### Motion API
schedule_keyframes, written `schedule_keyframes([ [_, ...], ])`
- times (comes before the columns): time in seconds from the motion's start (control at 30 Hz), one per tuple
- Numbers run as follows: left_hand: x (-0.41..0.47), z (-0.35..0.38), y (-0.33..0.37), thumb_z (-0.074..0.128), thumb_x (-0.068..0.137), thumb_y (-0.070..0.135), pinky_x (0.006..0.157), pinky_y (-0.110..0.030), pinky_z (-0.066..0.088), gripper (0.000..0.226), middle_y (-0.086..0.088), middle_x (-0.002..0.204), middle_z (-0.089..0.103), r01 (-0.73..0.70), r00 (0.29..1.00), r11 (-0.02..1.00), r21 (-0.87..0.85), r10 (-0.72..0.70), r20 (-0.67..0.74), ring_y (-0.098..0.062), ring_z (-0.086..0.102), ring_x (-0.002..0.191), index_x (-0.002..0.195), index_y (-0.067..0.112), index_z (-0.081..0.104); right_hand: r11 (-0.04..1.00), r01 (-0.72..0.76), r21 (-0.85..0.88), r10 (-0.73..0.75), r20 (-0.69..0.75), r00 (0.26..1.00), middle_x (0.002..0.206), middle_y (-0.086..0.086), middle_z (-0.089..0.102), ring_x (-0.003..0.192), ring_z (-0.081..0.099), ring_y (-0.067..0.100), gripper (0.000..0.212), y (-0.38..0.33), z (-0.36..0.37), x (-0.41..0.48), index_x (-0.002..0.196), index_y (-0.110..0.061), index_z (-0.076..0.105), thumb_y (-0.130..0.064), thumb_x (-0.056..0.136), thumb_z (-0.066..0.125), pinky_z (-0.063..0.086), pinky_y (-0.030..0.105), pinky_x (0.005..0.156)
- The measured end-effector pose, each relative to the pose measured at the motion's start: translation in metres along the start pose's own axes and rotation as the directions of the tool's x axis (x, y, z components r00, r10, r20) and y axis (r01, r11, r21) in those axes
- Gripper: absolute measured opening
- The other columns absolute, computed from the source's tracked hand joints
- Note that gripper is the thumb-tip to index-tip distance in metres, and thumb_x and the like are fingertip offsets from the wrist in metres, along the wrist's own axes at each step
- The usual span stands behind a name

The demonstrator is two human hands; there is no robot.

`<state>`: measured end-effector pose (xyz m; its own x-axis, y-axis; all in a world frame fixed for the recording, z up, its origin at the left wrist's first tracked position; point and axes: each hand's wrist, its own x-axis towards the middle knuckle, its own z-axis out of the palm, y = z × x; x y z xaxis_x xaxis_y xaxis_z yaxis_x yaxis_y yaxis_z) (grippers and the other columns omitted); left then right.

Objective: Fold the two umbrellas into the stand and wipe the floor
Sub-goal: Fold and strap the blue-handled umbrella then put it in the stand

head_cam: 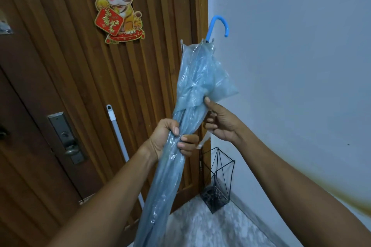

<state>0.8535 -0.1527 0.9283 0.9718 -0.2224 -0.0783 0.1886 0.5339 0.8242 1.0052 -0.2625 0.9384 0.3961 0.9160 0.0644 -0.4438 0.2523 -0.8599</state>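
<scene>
1. Left hand [170, 138], up and left of the stand [217, 178]: fingers and thumb wrapped tight round the gathered cover of the umbrella [166, 176].
2. Right hand [218, 124], directly above the stand: fingers curled, pinching a loose fold of the cover. A white strap [202, 140] dangles below it.
3. Umbrella, held in the air above the stand, not in it: see-through blue plastic, creased. It is slim below our grip and baggy above, with the blue hooked handle [219, 26] uppermost. The tip is out of view.
4. Step, as we judge it: folding one umbrella. Next we must wind the slack flap flat, fasten the strap, then lower it into the stand.
5. Stand: black wire, on the floor [200, 226] in the corner.
6. Mop pole [118, 138], left of the stand, leaning on the door [60, 66].
</scene>
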Motion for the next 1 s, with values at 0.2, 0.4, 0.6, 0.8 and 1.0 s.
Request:
schedule_keyframes([
  [0.2, -0.007, 0.001, 0.003, 0.046, 0.064, 0.018, 0.093, -0.052, 0.048, 0.056, -0.027, 0.097, 0.063, 0.016, 0.99, 0.991, 0.134, 0.003, -0.143, -0.043, 0.061, 0.1, 0.115, -0.004, 0.054, 0.987, 0.128, -0.097, -0.13, -0.015, 0.991, 0.058, -0.004, 0.061, 0.035, 0.041, 0.001, 0.007, -0.014, 0.012, 0.002, 0.097, -0.008, 0.065, -0.014, 0.093, 0.064, 0.028, 0.014, 0.033],
  [0.4, -0.013, 0.01, 0.004, 0.067, 0.086, 0.023, 0.094, -0.041, 0.054, 0.047, -0.006, 0.124, 0.069, -0.095, 0.838, 0.828, 0.553, 0.366, -0.405, -0.023, 0.067, 0.112, 0.132, 0.019, 0.058, 0.908, 0.213, -0.36, -0.323, -0.279, 0.904, 0.113, 0.013, 0.075, 0.092, 0.076, 0.02, 0.041, -0.009, 0.016, 0.007, 0.12, -0.002, 0.066, -0.007, 0.082, 0.081, 0.062, 0.039, 0.083],
  [0.6, 0.012, 0.005, -0.011, 0.094, 0.062, 0.027, 0.078, -0.015, 0.056, 0.07, 0.009, 0.117, 0.072, 0.007, 0.598, 0.71, 0.704, 0.562, -0.572, -0.003, 0.069, 0.101, 0.123, 0.027, 0.059, 0.79, 0.186, -0.584, -0.4, -0.261, 0.878, 0.105, 0.0, 0.077, 0.096, 0.074, 0.019, 0.047, -0.004, 0.03, 0.009, 0.115, -0.016, 0.07, -0.026, 0.072, 0.086, 0.061, 0.043, 0.087],
  [0.8, 0.011, 0.014, -0.017, 0.096, 0.039, 0.053, 0.105, -0.035, 0.04, 0.151, -0.002, 0.151, 0.038, 0.223, 0.263, 0.478, 0.85, 0.81, -0.525, -0.019, 0.041, 0.137, 0.154, 0.032, 0.001, 0.779, 0.133, -0.612, -0.438, -0.38, 0.815, 0.094, -0.004, 0.077, 0.089, 0.074, 0.019, 0.04, -0.01, 0.026, 0.008, 0.1, -0.025, 0.072, -0.035, 0.062, 0.081, 0.062, 0.045, 0.08],
  [1.0, 0.022, 0.002, -0.022, 0.099, 0.044, 0.033, 0.091, -0.018, 0.045, 0.123, 0.011, 0.132, 0.051, 0.128, 0.458, 0.482, 0.867, 0.747, -0.483, -0.008, 0.052, 0.119, 0.142, 0.029, 0.025, 0.838, 0.078, -0.541, -0.229, -0.218, 0.949, 0.107, 0.004, 0.076, 0.097, 0.074, 0.021, 0.036, -0.005, 0.036, 0.004, 0.112, -0.017, 0.07, -0.014, 0.078, 0.083, 0.062, 0.033, 0.078],
])
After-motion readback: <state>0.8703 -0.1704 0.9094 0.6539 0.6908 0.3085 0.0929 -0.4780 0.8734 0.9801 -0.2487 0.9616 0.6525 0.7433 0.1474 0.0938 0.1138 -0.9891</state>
